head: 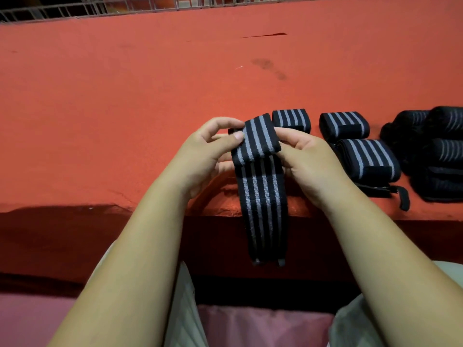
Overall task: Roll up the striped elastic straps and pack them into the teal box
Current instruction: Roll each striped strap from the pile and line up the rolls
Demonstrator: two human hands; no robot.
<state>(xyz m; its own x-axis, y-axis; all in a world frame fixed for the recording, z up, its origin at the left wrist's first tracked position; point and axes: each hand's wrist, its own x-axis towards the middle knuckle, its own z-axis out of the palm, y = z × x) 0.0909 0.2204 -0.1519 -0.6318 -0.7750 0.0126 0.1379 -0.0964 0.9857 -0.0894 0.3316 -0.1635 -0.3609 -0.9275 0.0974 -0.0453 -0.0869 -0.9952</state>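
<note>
At the near edge of the red table (125, 96), both hands hold one striped strap (261, 194), black with four grey lines. We log the left hand (208, 156) pinching the left side of the rolled upper end, thumb on top and fingers curled behind. The right hand (308, 159) grips the right side of the same roll, its fingers bent around the edge. The loose part of the strap hangs from the roll over the table edge toward the lap.

The black tabs on the straps are too dark for us to tell whether they bear any print.

Just beyond the right hand lie three finished rolls: a small one (291, 120) nearest the held strap, a second (344, 126) to its right, and a larger third (370, 159) in front of that, touching it. A loose black tab (403, 199) trails from under the third roll. Further right sits a dark heap of more straps (431, 151), badly lit. A dark stain (268, 66) marks the table farther back, and a wire grid (75, 11) runs along the far edge. Pink cloth (263, 326) lies below, between the forearms.
</note>
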